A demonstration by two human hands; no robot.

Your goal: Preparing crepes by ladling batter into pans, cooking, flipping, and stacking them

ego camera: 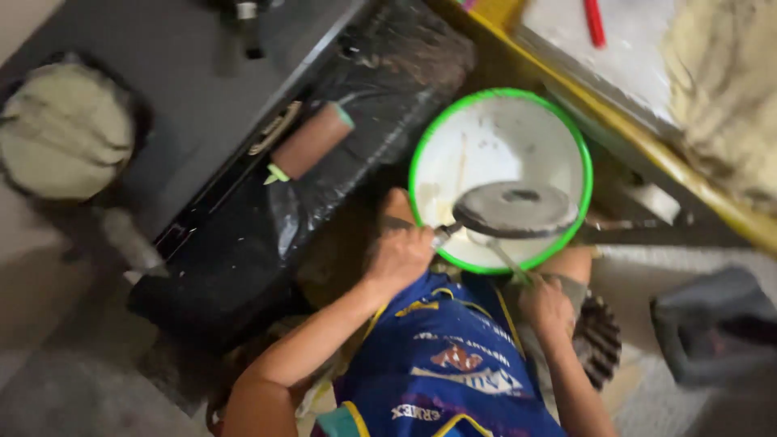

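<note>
A: State the position of the round grey disc (515, 209).

B: The disc sits level over the near part of the white bucket (486, 146), inside its green rim. It has 1 dark hole at its centre. A short handle leaves its left edge.

A: Which hand controls it?

B: The left hand (396, 257) is clenched around that handle, at the near-left edge of the bucket. The forearm runs down toward the near-left corner of the view.

A: And the right hand?

B: The right hand (548, 306) grips the near end of a thin metal tool (506, 257). The tool slants up and left, passing under the disc. The view is blurred, so the kind of tool cannot be told.

A: Describe the bucket.

B: Round, white inside with pale smears, standing just beyond the person's blue printed shirt (453, 364).

A: List the surrounding items.

B: 1 paint roller (309, 142) with a brownish sleeve and green ends lies to the left on a black plastic sheet (243, 243). Farther left, a dark bucket (65, 129) holds pale paste. At far right, a yellow-edged board (647, 142) carries a red pen (595, 23). A grey cloth (712, 324) lies near right.
</note>
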